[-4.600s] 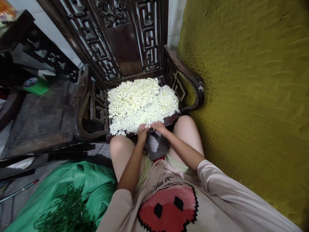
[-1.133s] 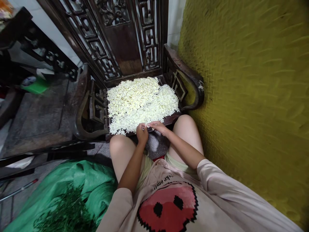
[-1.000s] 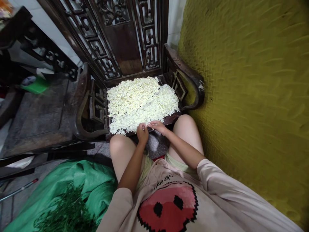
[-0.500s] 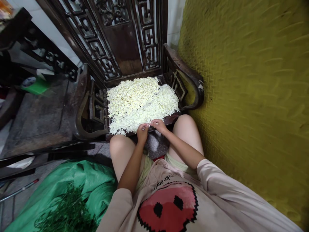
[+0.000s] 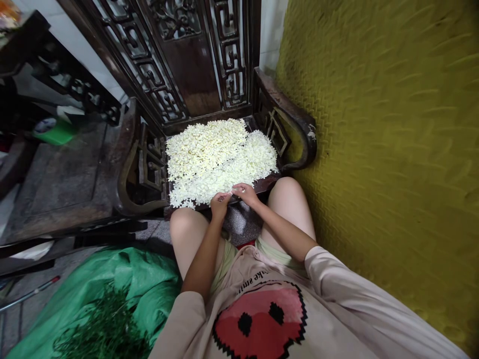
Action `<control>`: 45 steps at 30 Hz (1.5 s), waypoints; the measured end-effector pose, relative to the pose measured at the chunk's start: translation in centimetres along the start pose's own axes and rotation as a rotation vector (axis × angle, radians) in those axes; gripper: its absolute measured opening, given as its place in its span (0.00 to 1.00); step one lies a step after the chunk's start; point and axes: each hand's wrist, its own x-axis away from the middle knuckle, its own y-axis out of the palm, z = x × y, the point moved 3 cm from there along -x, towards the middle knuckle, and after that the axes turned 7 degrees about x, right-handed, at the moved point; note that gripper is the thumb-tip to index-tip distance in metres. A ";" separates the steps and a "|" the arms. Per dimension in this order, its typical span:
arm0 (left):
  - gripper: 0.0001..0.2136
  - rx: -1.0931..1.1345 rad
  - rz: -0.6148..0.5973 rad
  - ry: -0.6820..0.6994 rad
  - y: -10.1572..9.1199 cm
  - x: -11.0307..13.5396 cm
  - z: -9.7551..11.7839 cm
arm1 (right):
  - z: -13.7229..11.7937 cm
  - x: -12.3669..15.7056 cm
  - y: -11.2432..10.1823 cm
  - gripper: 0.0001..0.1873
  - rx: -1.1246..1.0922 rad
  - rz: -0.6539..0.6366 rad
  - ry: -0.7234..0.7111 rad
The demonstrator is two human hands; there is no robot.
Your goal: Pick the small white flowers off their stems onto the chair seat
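A thick layer of small white and pale yellow flowers [image 5: 209, 149] covers the seat of a dark carved wooden chair [image 5: 198, 99]. At the seat's front edge my left hand [image 5: 219, 205] is closed in a pinch. My right hand [image 5: 245, 194] pinches from the other side, its fingertips almost meeting the left ones. Between the two sets of fingertips shows a tiny white flower [image 5: 231, 193]; its details are too small to make out. Both hands hover just in front of the nearest flowers, above the gap between my knees.
Curved armrests [image 5: 309, 137] flank the seat. A yellow textured mat [image 5: 385, 149] stands upright on the right. To the left is another dark wooden seat [image 5: 63, 174] with a green box [image 5: 56, 132]. A green sack [image 5: 149, 279] with leafy greens [image 5: 105, 324] lies lower left.
My left hand has shifted slightly left and turned a little. The right hand stays nearly in place. The white bit between the fingertips shows more clearly now.
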 end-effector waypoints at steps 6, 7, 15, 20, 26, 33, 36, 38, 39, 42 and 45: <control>0.09 0.043 0.014 -0.044 0.1 0.1 0.3 | -0.4 0.1 0.2 0.14 -0.018 -0.102 0.015; 0.09 0.069 0.003 -0.062 0.2 0.1 0.4 | -0.4 0.1 0.3 0.14 -0.035 -0.130 0.021; 0.12 0.227 -0.120 -0.208 0.3 0.0 0.8 | -0.5 0.7 0.7 0.19 -0.176 -0.279 0.213; 0.12 0.252 -0.180 -0.208 0.1 -0.1 1.0 | -1.0 1.1 0.4 0.22 -0.210 -0.342 0.273; 0.12 0.259 -0.175 -0.205 0.1 -0.3 0.5 | -0.8 1.0 0.6 0.18 -0.228 -0.295 0.263; 0.14 0.466 0.226 -0.247 -2.7 -2.6 -0.8 | 0.9 -0.2 -0.5 0.16 -0.259 0.016 0.375; 0.13 0.540 0.361 -0.214 -4.4 -3.6 -0.4 | 1.1 -0.4 -1.2 0.16 -0.238 0.097 0.390; 0.15 0.523 0.378 -0.179 -4.8 -3.9 -0.1 | 1.1 -0.3 -1.1 0.16 -0.209 0.079 0.398; 0.17 0.486 0.378 -0.169 -4.9 -3.8 -0.1 | 1.2 -0.1 -1.0 0.16 -0.193 0.061 0.403; 0.20 0.310 0.382 -0.155 -4.2 -3.0 -0.4 | 1.3 0.2 -0.4 0.17 -0.155 0.009 0.402; 0.17 0.180 0.257 -0.088 -2.6 -1.7 -0.4 | 1.3 0.3 0.0 0.17 -0.156 -0.038 0.372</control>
